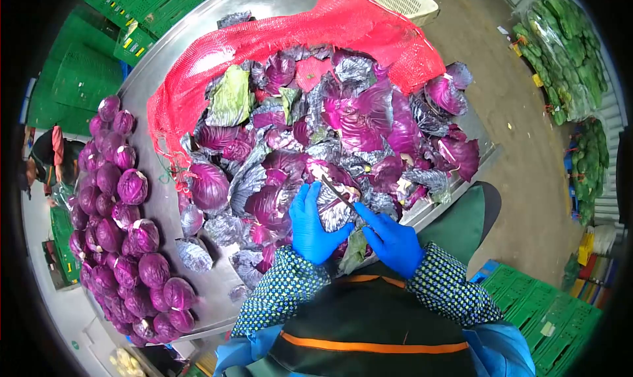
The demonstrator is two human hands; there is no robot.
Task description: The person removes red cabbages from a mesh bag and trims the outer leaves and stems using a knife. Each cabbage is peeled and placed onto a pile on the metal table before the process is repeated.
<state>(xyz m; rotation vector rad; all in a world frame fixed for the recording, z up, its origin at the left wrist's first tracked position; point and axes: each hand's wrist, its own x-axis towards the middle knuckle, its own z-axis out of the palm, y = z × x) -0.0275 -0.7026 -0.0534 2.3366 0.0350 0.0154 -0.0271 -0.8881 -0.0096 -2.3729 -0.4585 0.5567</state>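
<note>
My left hand (310, 227), in a blue glove, grips the left side of a red cabbage (335, 212) with pale-veined outer leaves. In my right hand (393, 240), also gloved in blue, is a knife (339, 193). Its dark blade slants up and to the left across the cabbage top. Loose purple cabbage leaves (359, 116) are heaped around and beyond both hands. Another red cabbage (209, 187) lies among them on the left. Part of the held cabbage is hidden by my fingers and the leaves.
Trimmed red cabbages (153, 270) are piled along the left of the metal table (214, 319). A red mesh bag (264, 37) lies behind the leaves. A cream basket (395, 1) stands beyond the table. Green crates (534, 318) are at lower right, bagged green vegetables (560, 54) at far right.
</note>
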